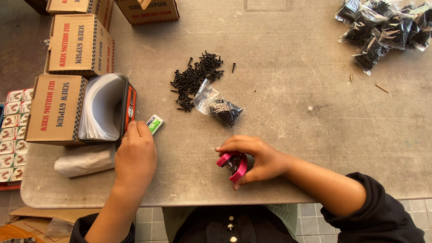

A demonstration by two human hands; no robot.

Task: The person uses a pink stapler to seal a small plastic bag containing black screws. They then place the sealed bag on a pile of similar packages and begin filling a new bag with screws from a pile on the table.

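My right hand grips a small pink stapler just above the grey table near its front edge. My left hand rests on the table with its fingertips on a small green and white packet, beside a black holder of clear plastic bags. A clear bag partly filled with black screws lies in front of both hands. Behind it is a loose pile of black screws.
Several brown cardboard boxes stand at the left and back. Filled bags of screws are heaped at the back right. A white rolled bundle lies at the front left. Small boxes are stacked off the table's left edge.
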